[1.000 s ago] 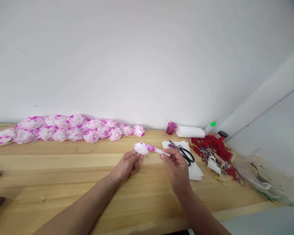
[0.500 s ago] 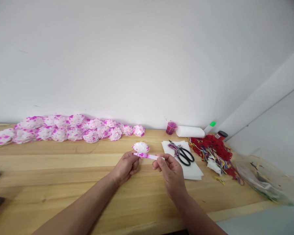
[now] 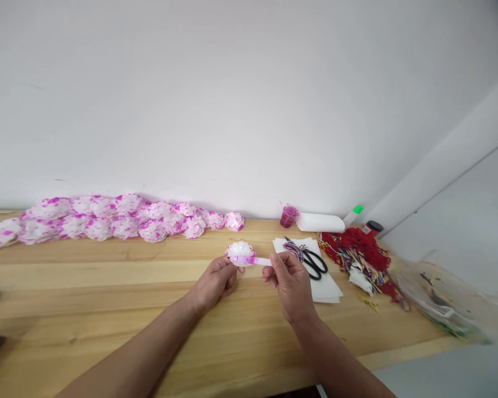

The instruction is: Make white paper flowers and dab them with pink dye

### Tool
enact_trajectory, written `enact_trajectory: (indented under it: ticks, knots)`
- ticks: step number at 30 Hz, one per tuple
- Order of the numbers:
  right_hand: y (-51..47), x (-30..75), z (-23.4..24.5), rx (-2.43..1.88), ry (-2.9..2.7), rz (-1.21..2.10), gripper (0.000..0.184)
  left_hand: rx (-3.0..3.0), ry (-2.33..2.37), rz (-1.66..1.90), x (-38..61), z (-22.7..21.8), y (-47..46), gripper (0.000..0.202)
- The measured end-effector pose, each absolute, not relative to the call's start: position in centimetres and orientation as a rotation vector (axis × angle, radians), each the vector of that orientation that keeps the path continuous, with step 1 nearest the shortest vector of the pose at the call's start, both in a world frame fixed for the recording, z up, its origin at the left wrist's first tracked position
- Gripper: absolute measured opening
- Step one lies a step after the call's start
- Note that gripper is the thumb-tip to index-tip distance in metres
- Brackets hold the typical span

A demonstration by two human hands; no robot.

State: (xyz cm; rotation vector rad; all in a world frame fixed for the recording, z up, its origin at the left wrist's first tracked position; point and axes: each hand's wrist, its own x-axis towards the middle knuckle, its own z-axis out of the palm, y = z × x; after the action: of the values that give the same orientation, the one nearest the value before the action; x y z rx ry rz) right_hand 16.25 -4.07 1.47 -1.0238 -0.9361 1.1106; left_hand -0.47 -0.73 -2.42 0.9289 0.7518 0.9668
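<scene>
A white paper pompom flower (image 3: pixel 241 249) with magenta edges is held at its lower left by my left hand (image 3: pixel 216 282), whose fingers are closed and partly under it. My right hand (image 3: pixel 288 282) pinches the right end of a narrow white strip (image 3: pixel 260 261), which looks like folded paper. The strip's magenta-stained left end lies across the front of the flower; whether it presses on the petals I cannot tell. Both hands are above the wooden table (image 3: pixel 149 331).
Similar pompom flowers (image 3: pixel 124 226) line the wall at left. At right are a magenta-stained plastic cup (image 3: pixel 289 215), a white roll (image 3: pixel 321 222), black scissors (image 3: pixel 315 264) on white sheets (image 3: pixel 326 287), a black-lidded jar (image 3: pixel 372 228), red and coloured yarn (image 3: pixel 363 249), and a clear plastic bag (image 3: pixel 435 298).
The strip's left end has come away from my left fingertips and now lies across the flower. The flower has shifted slightly right and shows more fully.
</scene>
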Motion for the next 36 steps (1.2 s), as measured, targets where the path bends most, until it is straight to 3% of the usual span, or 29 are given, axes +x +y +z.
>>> enact_trajectory:
  ticks: [36]
  knots:
    - [-3.9,16.9,1.8,-1.077,-0.922,1.159,0.036,0.963,0.778,0.987,-0.5,-2.2,-0.7,0.027]
